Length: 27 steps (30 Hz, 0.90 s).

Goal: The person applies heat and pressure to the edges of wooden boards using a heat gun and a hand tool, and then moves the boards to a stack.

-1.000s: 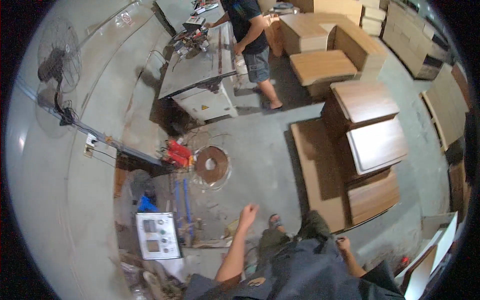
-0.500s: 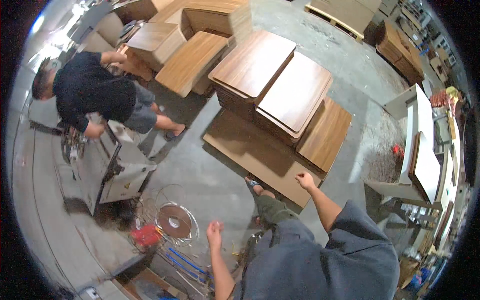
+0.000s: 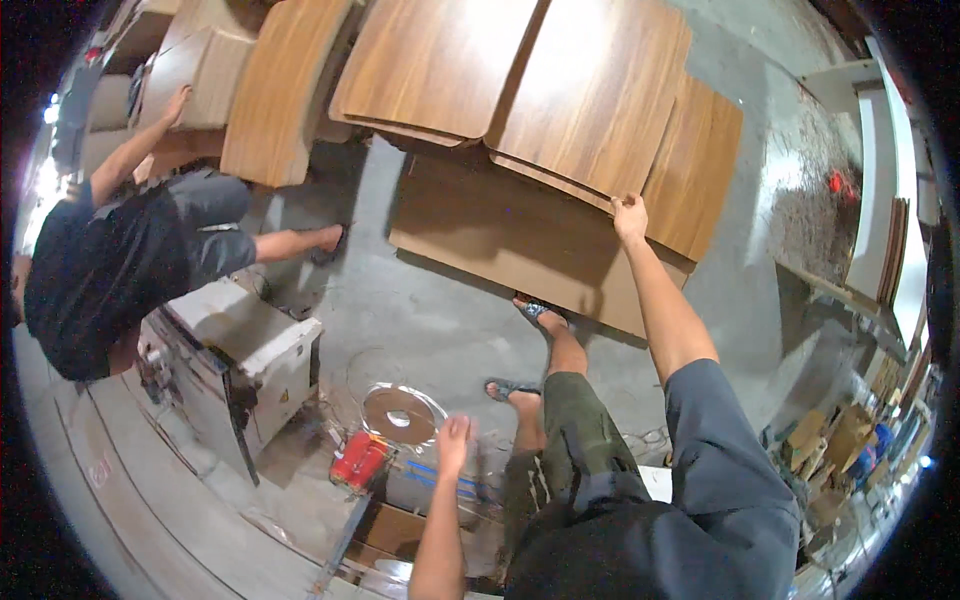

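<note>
Two stacks of wood-grain boards with rounded corners stand side by side in front of me. My right hand (image 3: 628, 215) reaches to the near right corner of the right stack. Its fingers are closed on the edge of the top wooden board (image 3: 600, 95). The left stack's top board (image 3: 440, 65) lies beside it, a narrow gap between. Down at the lower middle, my left hand (image 3: 456, 445) hangs in the air, touching neither stack. Its fingers are blurred, and I see nothing in it.
A lower wooden panel (image 3: 700, 165) lies right of the stacks, on a brown cardboard sheet (image 3: 490, 235). On the left, a co-worker (image 3: 130, 260) bends by a white machine cabinet (image 3: 270, 350). A strip coil (image 3: 400, 415) and a red object (image 3: 360, 460) lie near my left hand.
I have come closer to the stacks. My right hand has moved forward from above the cardboard to the board's corner. The co-worker's arm is now stretched toward the far boards.
</note>
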Motion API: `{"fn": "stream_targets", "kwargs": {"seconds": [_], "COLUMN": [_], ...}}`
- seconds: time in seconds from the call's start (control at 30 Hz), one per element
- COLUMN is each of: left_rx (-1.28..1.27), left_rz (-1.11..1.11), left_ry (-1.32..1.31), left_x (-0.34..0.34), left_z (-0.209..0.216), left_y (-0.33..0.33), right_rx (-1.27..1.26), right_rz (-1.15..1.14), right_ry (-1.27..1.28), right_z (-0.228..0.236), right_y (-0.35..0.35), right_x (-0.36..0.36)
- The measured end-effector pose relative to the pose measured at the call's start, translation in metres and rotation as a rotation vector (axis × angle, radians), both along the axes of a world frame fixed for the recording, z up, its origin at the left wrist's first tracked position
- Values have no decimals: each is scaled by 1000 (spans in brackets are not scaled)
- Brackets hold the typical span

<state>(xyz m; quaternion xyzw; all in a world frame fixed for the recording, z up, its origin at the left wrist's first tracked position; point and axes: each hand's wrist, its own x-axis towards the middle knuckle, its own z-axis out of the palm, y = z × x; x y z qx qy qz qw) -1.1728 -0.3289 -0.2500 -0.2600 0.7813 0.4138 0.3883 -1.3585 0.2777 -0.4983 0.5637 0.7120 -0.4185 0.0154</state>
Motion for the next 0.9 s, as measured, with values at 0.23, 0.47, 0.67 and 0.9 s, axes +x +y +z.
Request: {"fn": "stream_targets", "kwargs": {"seconds": [0.23, 0.47, 0.67, 0.9], "left_rx": [-74, 447, 434, 589], "left_rz": [-502, 134, 358, 600], "left_ry": [233, 83, 63, -100], "left_x": [-292, -443, -492, -496], "left_z": [-151, -196, -227, -244], "left_y": [162, 342, 387, 407], "right_rx": [-68, -108, -106, 11], "right_rz": [-184, 57, 110, 68], "right_ry": [260, 242, 149, 221], "right_z": [-25, -5, 22, 2], "right_y": [13, 15, 6, 2], "right_x": [8, 37, 21, 33]}}
